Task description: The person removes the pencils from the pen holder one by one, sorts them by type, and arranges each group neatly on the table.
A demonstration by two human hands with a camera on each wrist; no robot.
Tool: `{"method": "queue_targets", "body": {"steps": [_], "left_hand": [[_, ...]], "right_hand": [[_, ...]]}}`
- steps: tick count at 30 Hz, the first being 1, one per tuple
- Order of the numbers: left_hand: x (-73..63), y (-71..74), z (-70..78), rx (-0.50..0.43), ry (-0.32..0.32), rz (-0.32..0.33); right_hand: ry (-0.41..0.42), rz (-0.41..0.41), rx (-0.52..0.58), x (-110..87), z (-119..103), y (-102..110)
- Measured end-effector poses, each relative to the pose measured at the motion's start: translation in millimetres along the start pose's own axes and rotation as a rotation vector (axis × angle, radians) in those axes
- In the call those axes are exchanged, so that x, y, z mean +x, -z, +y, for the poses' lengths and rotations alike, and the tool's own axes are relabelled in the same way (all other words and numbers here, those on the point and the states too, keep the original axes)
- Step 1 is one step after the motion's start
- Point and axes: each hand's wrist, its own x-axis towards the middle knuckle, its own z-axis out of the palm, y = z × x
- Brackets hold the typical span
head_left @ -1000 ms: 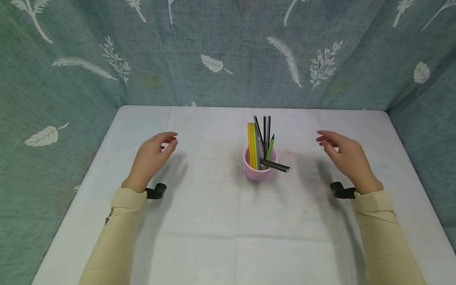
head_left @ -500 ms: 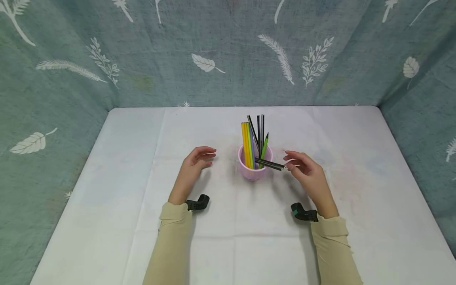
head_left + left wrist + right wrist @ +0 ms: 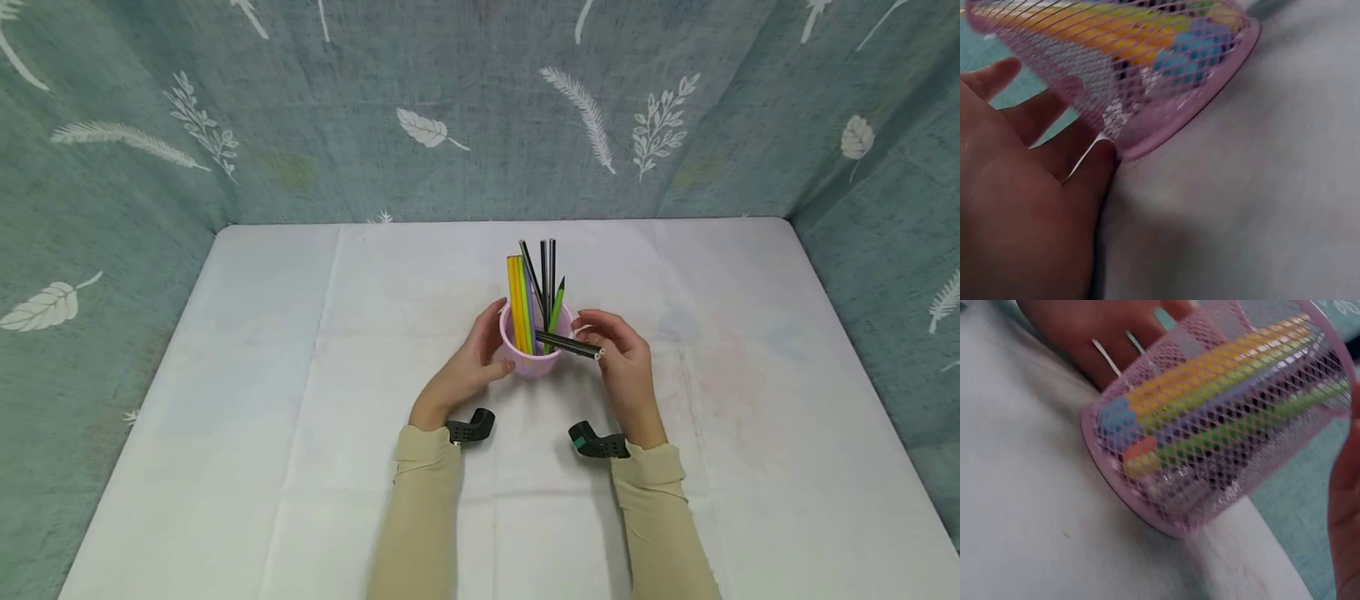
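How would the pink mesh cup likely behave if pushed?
The pink mesh cup is probably stiff, since its wall shows an even round shape, and fairly light, being open mesh. With yellow pencils standing above its rim and two black pencils leaning out one side, it might tip if pushed high.

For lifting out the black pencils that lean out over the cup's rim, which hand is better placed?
Probably the right hand: these black pencils stick out toward it. The left hand is at the opposite side of the pink mesh pencil cup.
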Motion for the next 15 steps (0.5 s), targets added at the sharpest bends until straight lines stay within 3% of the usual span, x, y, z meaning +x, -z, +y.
{"method": "queue_targets", "body": {"steps": [3,6,10,15], "left_hand": [[6.6,-9.0,-1.4,0.112,0.084,0.023],[10.7,-17.3,0.7,0.178,0.132,0.083],[12.9,-26.4,3.2,0.181,0.092,0.155],[16.5,-27.0,-18.6,0.216,0.094,0.221]], "right_hand": [[0.054,0.001,-0.077,-1.1,-8,-11],[0.166,-0.029,-0.196,-3.6,-10,-16],[0.328,-0.075,-0.292,-5.6,-7,-19],[0.411,-0.107,-0.398,-6.9,-3,-19]]}}
